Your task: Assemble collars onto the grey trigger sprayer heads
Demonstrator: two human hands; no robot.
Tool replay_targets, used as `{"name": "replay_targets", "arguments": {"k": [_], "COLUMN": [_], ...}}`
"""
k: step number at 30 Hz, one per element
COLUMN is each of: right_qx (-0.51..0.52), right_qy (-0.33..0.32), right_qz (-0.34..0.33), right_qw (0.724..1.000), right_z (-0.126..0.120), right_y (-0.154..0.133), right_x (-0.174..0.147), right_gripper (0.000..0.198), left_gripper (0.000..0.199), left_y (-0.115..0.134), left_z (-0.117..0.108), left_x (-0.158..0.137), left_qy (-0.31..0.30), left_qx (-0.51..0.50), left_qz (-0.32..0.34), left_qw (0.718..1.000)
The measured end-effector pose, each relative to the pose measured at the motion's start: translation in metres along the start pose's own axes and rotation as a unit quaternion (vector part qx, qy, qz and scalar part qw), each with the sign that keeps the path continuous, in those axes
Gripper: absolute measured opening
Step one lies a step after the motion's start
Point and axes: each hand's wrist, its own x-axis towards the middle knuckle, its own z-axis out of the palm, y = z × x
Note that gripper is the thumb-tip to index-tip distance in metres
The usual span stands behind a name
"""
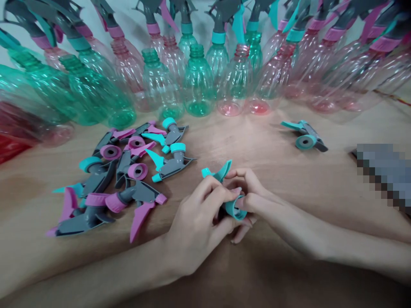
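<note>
Between both hands is a grey and teal trigger spray head (pixel 236 208), its teal collar facing me and its teal trigger pointing up and away. My left hand (pixel 205 214) is closed around the body from the left. My right hand (pixel 252 199) grips it from the right, the thumb pressed at the collar's opening. Most of the grey body is hidden by fingers. To the left lies a pile of loose spray heads (pixel 128 171) with pink or teal collars and triggers. One more teal spray head (pixel 305 139) rests alone to the right.
Open-necked green bottles (pixel 199 81) and pink bottles (pixel 236 81) stand across the back of the wooden table (pixel 224 132). Behind them are bottles with spray heads fitted (pixel 219 40). A blurred-out dark flat object (pixel 385 171) lies at the right, and something red (pixel 13 145) at the left edge.
</note>
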Motion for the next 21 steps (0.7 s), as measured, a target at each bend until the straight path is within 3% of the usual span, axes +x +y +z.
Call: {"name": "replay_targets", "arguments": {"k": [7,10,13,15,18,21], "right_qx": [0.007,0.002,-0.095,-0.208,-0.346,-0.444], "right_qy": [0.025,0.03,0.044,0.091,0.179,0.207], "right_qz": [0.052,0.063,-0.001,-0.074,-0.172,-0.229], "right_qw": [0.998,0.998,0.995,0.971,0.905,0.841], "right_z": [0.004,0.0,-0.008,-0.012,-0.012,-0.007], "right_y": [-0.015,-0.01,-0.012,-0.019,-0.031,-0.031], "right_x": [0.001,0.004,0.002,-0.004,-0.015,-0.025], "right_gripper": [0.032,0.036,0.035,0.035,0.023,0.016], "left_gripper": [0.024,0.029,0.028,0.028,0.028,0.025], "left_y": [0.0,0.0,-0.001,-0.003,-0.005,-0.005], "left_z": [-0.002,-0.002,-0.002,-0.002,0.0,0.001], "left_x": [0.0,0.004,0.007,0.007,0.005,0.004], "left_qy": [-0.016,-0.007,0.004,0.014,0.033,0.042], "left_qx": [-0.025,-0.053,-0.093,-0.117,-0.145,-0.157], "left_qz": [-0.005,-0.059,-0.13,-0.156,-0.175,-0.183], "left_qw": [1.0,0.997,0.987,0.981,0.973,0.97]}}
